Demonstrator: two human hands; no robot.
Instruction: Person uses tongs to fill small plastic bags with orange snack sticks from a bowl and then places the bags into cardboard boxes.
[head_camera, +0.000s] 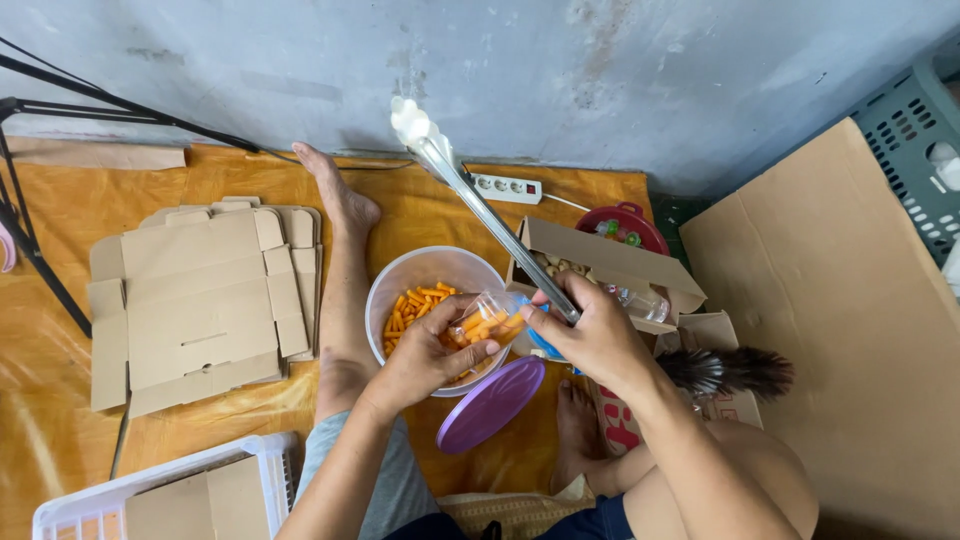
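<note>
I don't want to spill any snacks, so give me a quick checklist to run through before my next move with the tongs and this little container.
1. Small clear container gripped by the left hand: ok.
2. Container held over the big round tub of orange snack sticks, so drops fall back in: ok.
3. Metal tongs firmly in the right hand: ok.
4. Tong tips at the container mouth: cannot tell, hidden by the fingers.
5. Purple lid off and beside the tub: ok.
6. Room left in the container: cannot tell.
</note>
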